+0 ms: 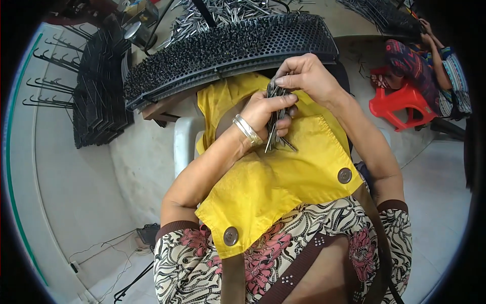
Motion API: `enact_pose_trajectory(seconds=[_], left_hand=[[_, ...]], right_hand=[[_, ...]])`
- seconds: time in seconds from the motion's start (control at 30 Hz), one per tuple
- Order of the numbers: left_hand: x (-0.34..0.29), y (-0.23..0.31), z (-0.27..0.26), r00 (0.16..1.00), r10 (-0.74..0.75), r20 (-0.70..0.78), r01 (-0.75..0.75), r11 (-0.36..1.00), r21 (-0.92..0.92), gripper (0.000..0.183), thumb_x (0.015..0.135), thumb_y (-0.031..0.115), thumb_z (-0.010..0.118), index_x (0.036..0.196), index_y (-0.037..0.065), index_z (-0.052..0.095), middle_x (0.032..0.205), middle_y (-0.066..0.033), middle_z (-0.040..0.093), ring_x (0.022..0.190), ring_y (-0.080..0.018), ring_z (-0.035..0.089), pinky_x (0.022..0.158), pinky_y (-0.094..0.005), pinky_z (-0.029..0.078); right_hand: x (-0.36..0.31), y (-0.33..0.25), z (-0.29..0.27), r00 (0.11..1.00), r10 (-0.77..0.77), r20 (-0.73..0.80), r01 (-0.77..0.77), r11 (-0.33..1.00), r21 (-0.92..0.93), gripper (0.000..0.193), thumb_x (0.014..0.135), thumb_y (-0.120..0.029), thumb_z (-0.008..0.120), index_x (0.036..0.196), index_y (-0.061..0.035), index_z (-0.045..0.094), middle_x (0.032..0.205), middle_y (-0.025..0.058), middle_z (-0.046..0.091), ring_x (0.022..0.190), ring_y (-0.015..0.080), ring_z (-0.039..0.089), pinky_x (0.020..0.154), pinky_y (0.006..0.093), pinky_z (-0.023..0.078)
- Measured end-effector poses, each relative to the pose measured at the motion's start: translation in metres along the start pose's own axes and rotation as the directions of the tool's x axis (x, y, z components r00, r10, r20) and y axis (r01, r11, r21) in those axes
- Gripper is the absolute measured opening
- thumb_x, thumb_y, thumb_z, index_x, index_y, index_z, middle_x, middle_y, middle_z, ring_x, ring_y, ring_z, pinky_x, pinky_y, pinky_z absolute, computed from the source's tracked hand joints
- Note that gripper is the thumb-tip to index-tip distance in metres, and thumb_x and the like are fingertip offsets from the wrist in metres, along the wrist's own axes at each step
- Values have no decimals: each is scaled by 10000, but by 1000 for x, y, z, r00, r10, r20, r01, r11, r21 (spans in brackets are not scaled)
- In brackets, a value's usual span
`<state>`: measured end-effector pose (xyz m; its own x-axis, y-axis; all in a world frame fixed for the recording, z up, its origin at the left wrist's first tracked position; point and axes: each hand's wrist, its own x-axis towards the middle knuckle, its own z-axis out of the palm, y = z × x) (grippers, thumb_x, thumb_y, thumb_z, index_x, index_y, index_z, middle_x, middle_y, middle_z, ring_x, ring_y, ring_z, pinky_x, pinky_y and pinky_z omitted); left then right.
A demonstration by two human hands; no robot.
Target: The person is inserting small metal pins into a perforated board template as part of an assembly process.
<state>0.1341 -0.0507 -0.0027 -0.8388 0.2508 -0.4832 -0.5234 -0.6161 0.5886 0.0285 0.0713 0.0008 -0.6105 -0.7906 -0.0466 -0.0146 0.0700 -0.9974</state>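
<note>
My left hand (266, 112) is wrapped round a bundle of thin dark metal rods (274, 133), held upright in front of the yellow apron. The lower ends of the rods fan out below my fingers. My right hand (310, 76) pinches at the bundle's upper end, with thumb and fingertips together; whether it grips a single rod is too small to tell. Just beyond both hands lies a long black perforated tray (309, 43). Small black-tipped pieces (202, 53) stand densely in its holes, while the right end shows bare holes.
Loose metal rods (190, 28) are heaped on the table behind the tray, with a metal can (136, 34) to their left. Stacked black racks with hooks (98, 86) stand at the left. On the right another person (443, 71) sits by a red stool (405, 104).
</note>
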Motion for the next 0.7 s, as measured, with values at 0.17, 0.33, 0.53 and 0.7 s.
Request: enact_pose_trajectory(seconds=[0.17, 0.33, 0.53, 0.7], left_hand=[[-1, -7, -8, 999, -34, 24, 34, 999, -22, 131, 813, 159, 575, 807, 50, 503, 679, -58, 506, 431, -98, 400, 382, -236, 317], [14, 4, -23, 999, 48, 18, -43, 981, -190, 147, 845, 205, 538, 827, 64, 498, 660, -38, 495, 428, -82, 377, 389, -234, 321], [43, 24, -30, 979, 198, -45, -200, 898, -393, 166, 840, 201, 543, 786, 65, 465, 645, -39, 490, 425, -94, 366, 383, -248, 299], [46, 32, -19, 841, 349, -413, -414, 907, -78, 169, 782, 181, 615, 837, 62, 509, 658, -69, 547, 368, -74, 334, 330, -212, 211]], right_hand=[[-1, 10, 19, 997, -74, -19, 72, 992, -105, 189, 754, -88, 603, 846, 76, 601, 713, 72, 610, 632, 97, 542, 570, 236, 446], [0, 13, 31, 948, -70, -311, 110, 988, 111, 347, 821, -219, 592, 999, 72, 529, 778, 100, 606, 656, 112, 558, 592, 229, 461], [-22, -5, 39, 939, 297, -174, -186, 863, 470, 237, 860, -234, 533, 975, -27, 543, 827, 77, 607, 689, 136, 608, 628, 284, 524], [-26, 7, 51, 964, 240, -112, -165, 876, 454, 266, 879, -269, 500, 1045, -63, 525, 803, -4, 591, 624, 71, 581, 535, 231, 512]])
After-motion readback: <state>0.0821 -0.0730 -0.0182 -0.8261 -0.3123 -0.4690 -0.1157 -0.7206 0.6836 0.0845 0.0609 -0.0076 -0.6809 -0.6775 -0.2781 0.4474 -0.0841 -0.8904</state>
